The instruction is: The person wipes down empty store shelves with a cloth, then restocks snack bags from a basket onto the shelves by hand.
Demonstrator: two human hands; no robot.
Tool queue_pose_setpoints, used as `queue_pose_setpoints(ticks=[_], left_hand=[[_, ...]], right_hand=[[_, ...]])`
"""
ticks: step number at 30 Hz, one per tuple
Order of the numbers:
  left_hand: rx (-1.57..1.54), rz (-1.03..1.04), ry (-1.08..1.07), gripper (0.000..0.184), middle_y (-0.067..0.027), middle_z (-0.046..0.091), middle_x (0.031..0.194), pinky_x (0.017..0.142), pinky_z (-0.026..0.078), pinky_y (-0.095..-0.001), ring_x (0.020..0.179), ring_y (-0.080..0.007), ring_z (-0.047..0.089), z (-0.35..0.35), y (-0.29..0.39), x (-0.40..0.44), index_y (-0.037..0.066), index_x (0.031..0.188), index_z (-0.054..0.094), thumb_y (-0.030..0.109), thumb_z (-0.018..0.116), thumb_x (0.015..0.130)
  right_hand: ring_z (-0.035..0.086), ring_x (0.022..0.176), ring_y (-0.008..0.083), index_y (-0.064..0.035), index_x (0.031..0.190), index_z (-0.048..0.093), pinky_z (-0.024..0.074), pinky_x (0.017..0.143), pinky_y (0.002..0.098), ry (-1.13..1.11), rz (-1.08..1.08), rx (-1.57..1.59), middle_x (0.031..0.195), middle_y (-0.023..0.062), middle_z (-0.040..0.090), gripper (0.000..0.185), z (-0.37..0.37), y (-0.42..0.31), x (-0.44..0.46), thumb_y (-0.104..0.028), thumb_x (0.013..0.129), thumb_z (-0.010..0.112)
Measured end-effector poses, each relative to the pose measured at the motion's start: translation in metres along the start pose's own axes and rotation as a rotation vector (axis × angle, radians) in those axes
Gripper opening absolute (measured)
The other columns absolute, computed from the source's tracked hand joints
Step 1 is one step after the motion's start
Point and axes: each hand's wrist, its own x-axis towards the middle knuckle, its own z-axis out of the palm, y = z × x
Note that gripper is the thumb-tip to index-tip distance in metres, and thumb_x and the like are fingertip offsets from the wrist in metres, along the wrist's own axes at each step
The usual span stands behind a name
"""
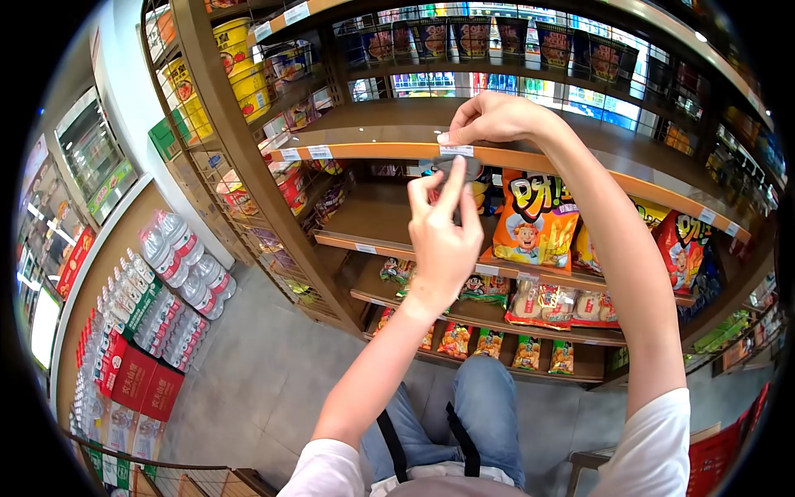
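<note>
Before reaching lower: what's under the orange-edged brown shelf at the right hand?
Among others, a large orange plastic snack bag and, farther right, a red one show. The left hand and right forearm hide whatever is behind them.

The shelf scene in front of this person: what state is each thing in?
left hand: raised, finger against the grey object
grey object: just below the price label
price label: on the shelf edge
right hand: bent, fingertips by the label
orange snack bag: upright
yellow tubs: stacked

Orange shelf edge (381,150), white price label (455,151)
</note>
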Motion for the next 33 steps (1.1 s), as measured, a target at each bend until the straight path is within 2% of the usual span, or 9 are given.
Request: queue_pose_setpoints(ticks=[7, 9, 11, 14, 15, 17, 19, 22, 33], left_hand=[[0.007, 0.008, -0.097, 0.037, -0.0157, 0.051, 0.102, 0.067, 0.053, -0.0357, 0.074, -0.0270, 0.061, 0.014, 0.012, -0.007, 0.009, 0.126, 0.065, 0.003, 0.063, 0.089], [0.011, 0.008, -0.125, 0.038, -0.0165, 0.051, 0.103, 0.067, 0.053, -0.0366, 0.074, -0.0282, 0.062, 0.014, 0.011, -0.008, 0.009, 0.128, 0.063, 0.003, 0.063, 0.090], [0.041, -0.013, -0.152, 0.037, -0.0173, 0.051, 0.103, 0.067, 0.054, -0.0380, 0.076, -0.0304, 0.064, 0.011, 0.014, -0.006, 0.008, 0.127, 0.064, 0.004, 0.062, 0.090], [-0.029, -0.038, -0.185, 0.035, -0.0184, 0.052, 0.103, 0.067, 0.054, -0.0399, 0.078, -0.0333, 0.065, 0.005, 0.013, -0.001, 0.008, 0.125, 0.064, 0.005, 0.062, 0.090], [-0.045, -0.045, -0.184, 0.035, -0.0184, 0.052, 0.103, 0.067, 0.054, -0.0399, 0.078, -0.0333, 0.065, 0.002, 0.015, 0.000, 0.008, 0.125, 0.064, 0.005, 0.062, 0.090], [-0.029, -0.093, -0.255, 0.034, -0.0188, 0.053, 0.103, 0.066, 0.054, -0.0414, 0.078, -0.0355, 0.065, -0.003, 0.017, 0.005, 0.007, 0.124, 0.065, 0.007, 0.061, 0.090], [-0.045, -0.073, -0.242, 0.033, -0.0182, 0.054, 0.103, 0.065, 0.054, -0.0427, 0.076, -0.0367, 0.065, -0.002, 0.015, 0.005, 0.007, 0.124, 0.064, 0.008, 0.061, 0.091], [-0.052, -0.110, -0.236, 0.031, -0.0175, 0.054, 0.102, 0.062, 0.054, -0.0438, 0.074, -0.0371, 0.065, -0.003, 0.016, 0.005, 0.007, 0.122, 0.066, 0.010, 0.061, 0.092], [-0.116, -0.088, -0.335, 0.051, -0.0225, 0.045, 0.118, 0.079, 0.052, -0.0437, 0.095, -0.0385, 0.061, -0.011, 0.024, 0.001, 0.004, 0.141, 0.048, 0.009, 0.061, 0.092]], right_hand=[[0.066, 0.099, 0.0223, -0.0075, 0.099, 0.075, 0.0494, 0.088, 0.0344, 0.039, 0.071, -0.023, 0.103, 0.0116, 0.071, 0.060, 0.000, -0.006, -0.004, -0.059, 0.069, 0.081], [0.064, 0.087, 0.0172, -0.0065, 0.093, 0.074, 0.0477, 0.081, 0.0332, 0.052, 0.048, 0.017, 0.089, 0.0063, 0.070, 0.051, 0.003, -0.006, -0.005, -0.054, 0.075, 0.079], [0.063, 0.089, 0.0171, -0.0053, 0.097, 0.074, 0.0475, 0.083, 0.0332, 0.030, 0.078, 0.007, 0.092, 0.0063, 0.070, 0.051, -0.001, -0.005, -0.004, -0.052, 0.078, 0.078], [0.062, 0.096, 0.0152, -0.0051, 0.110, 0.069, 0.0477, 0.082, 0.0308, -0.107, 0.013, 0.059, 0.104, 0.0065, 0.068, 0.056, -0.005, -0.005, -0.007, -0.056, 0.087, 0.067], [0.061, 0.096, 0.0147, -0.0042, 0.114, 0.067, 0.0491, 0.081, 0.0286, -0.087, 0.027, -0.048, 0.106, 0.0072, 0.067, 0.060, -0.011, -0.008, -0.011, -0.059, 0.093, 0.057], [0.061, 0.094, 0.0148, -0.0034, 0.116, 0.065, 0.0504, 0.081, 0.0273, -0.013, -0.004, 0.199, 0.106, 0.0077, 0.067, 0.060, -0.019, -0.002, -0.025, -0.058, 0.096, 0.050], [0.062, 0.100, 0.0182, -0.0030, 0.124, 0.062, 0.0522, 0.089, 0.0319, 0.084, 0.057, 0.023, 0.109, 0.0121, 0.067, 0.069, -0.040, -0.001, -0.059, -0.063, 0.094, 0.050], [0.064, 0.083, 0.0117, -0.0052, 0.117, 0.067, 0.0534, 0.067, 0.0277, 0.158, 0.374, -0.214, 0.097, 0.0066, 0.069, 0.058, -0.063, 0.021, -0.120, -0.056, 0.091, 0.061], [0.054, 0.074, 0.0120, -0.0079, 0.089, 0.067, 0.0434, 0.070, 0.0286, 0.307, 0.472, -0.164, 0.077, 0.0020, 0.061, 0.057, -0.041, 0.049, -0.146, -0.065, 0.081, 0.068]])
